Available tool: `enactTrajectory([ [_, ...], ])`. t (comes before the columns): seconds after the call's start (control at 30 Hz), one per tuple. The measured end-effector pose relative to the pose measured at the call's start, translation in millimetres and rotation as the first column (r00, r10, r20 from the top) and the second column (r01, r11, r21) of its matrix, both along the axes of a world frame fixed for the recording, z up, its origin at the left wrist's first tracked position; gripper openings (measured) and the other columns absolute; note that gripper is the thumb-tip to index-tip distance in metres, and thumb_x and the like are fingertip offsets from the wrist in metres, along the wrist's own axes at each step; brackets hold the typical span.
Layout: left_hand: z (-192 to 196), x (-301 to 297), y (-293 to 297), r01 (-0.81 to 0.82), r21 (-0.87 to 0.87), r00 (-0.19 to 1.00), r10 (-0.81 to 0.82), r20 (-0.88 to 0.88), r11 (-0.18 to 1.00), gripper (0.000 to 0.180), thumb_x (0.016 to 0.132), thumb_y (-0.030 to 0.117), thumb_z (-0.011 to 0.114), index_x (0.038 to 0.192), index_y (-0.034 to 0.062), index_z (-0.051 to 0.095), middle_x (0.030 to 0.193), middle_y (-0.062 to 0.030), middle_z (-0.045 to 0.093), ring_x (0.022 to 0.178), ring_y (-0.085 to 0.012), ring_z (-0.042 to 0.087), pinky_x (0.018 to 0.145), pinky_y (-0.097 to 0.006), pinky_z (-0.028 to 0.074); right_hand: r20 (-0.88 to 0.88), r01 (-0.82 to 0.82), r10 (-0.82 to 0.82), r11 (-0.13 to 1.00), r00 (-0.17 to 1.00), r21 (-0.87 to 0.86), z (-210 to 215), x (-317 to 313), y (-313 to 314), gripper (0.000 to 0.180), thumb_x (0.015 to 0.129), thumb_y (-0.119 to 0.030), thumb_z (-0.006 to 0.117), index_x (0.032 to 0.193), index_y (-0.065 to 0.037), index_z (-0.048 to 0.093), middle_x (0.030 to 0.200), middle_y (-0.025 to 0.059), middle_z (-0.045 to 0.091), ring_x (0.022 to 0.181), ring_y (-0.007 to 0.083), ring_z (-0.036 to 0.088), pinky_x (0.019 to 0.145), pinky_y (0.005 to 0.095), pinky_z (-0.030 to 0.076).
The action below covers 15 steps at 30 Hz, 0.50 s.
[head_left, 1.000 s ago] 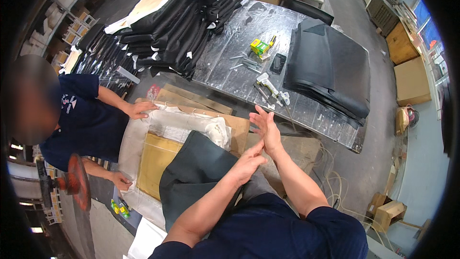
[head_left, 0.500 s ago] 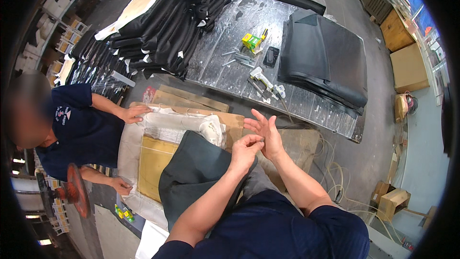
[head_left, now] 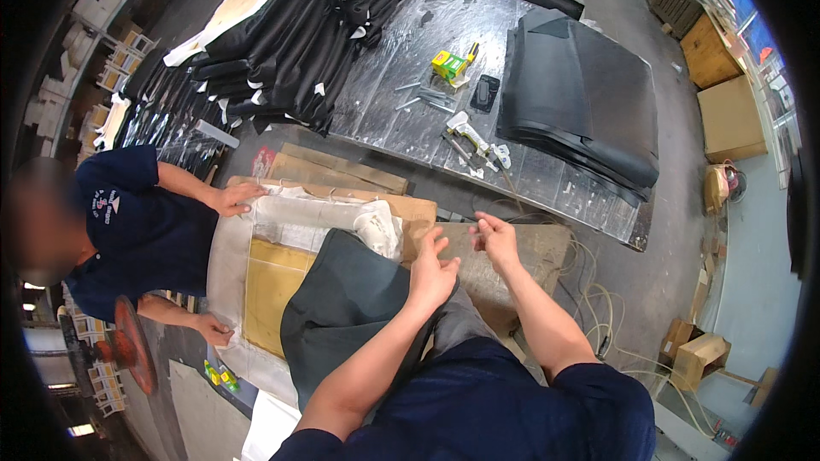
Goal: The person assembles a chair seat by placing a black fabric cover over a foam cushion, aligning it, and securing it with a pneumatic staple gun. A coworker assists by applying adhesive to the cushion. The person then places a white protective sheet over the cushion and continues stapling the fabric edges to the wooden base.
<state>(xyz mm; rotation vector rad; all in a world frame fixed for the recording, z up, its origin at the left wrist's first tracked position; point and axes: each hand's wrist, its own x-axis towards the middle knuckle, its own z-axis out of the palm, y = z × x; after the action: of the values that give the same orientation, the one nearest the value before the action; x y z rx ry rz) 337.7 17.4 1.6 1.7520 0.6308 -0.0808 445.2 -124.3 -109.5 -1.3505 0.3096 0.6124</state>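
Dark green-black sheet [head_left: 337,299], loosely creased, lies left of the person's left hand [head_left: 432,277] and runs beneath that forearm. Those left fingers are spread, thumb apart, nothing visible in them! Across a gap, the right hand [head_left: 497,243] has bent fingers; whether they pinch something small, the view doesn't settle. Any tiny piece there could slip and be lost on the brown surface [head_left: 542,269] below them. Neither hand pins the sheet, so a brush of the left forearm could drag it askew over the yellow panel [head_left: 266,294]. Farther left of the fingers, a co-worker's hand [head_left: 237,199] rests on the pale padded piece [head_left: 229,265]; a tug there might shift everything. Beyond the right fingertips, a pale tool [head_left: 466,128] lies on the table [head_left: 384,102]; its trailing hose [head_left: 510,181], if snagged, could drag it off.
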Motion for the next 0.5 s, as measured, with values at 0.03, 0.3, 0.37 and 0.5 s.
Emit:
enactTrajectory([
  [0.03, 0, -9, 4, 0.048, -0.065, 0.999, -0.048, 0.002, 0.997, 0.059, 0.099, -0.001, 0.072, 0.153, 0.0009, 0.05, 0.138, -0.0208, 0.072, 0.102, -0.0158, 0.074, 0.091, -0.031, 0.059, -0.06, 0.038, -0.038, 0.999, 0.998, 0.003, -10, 10, 2, 0.034, 0.11, -0.009, 0.063, 0.141, 0.005, 0.063, 0.112, 0.0122, 0.077, 0.073, 0.0185, 0.072, 0.061, 0.0327, 0.057],
  [0.3, 52, -125, 39, -0.065, -0.474, 0.998, 0.066, -0.014, 0.878, 0.041, 0.108, 0.002, 0.064, 0.149, 0.0006, 0.058, 0.131, -0.0177, 0.075, 0.111, -0.0189, 0.074, 0.099, -0.034, 0.059, -0.184, -0.367, 0.333, 0.657, 0.925, -0.658, -75, 48, 20, 0.051, 0.096, -0.016, 0.083, 0.141, -0.004, 0.064, 0.102, 0.0166, 0.08, 0.08, 0.0223, 0.078, 0.067, 0.0383, 0.062],
  [0.37, 73, -153, 60, -0.114, -0.465, 0.993, 0.113, -0.028, 0.878, 0.037, 0.109, 0.003, 0.063, 0.146, 0.0008, 0.062, 0.124, -0.0166, 0.078, 0.107, -0.0189, 0.075, 0.097, -0.033, 0.06, 0.319, 0.024, 0.55, 0.476, 0.771, -0.879, -91, 42, 10, 0.041, 0.092, -0.021, 0.088, 0.126, -0.003, 0.073, 0.087, 0.0149, 0.08, 0.075, 0.0191, 0.076, 0.067, 0.0351, 0.06],
  [0.5, 86, -241, 88, -0.569, 0.091, 0.813, 0.576, -0.087, 0.817, 0.019, 0.109, 0.014, 0.067, 0.122, 0.0022, 0.076, 0.092, -0.0065, 0.076, 0.082, -0.0121, 0.074, 0.076, -0.03, 0.061, 0.312, -0.094, 0.205, 0.937, 0.928, -0.335, -35, 52, 52, 0.023, 0.102, -0.024, 0.079, 0.102, -0.001, 0.076, 0.079, 0.0021, 0.071, 0.068, 0.0094, 0.064, 0.066, 0.0263, 0.051],
])
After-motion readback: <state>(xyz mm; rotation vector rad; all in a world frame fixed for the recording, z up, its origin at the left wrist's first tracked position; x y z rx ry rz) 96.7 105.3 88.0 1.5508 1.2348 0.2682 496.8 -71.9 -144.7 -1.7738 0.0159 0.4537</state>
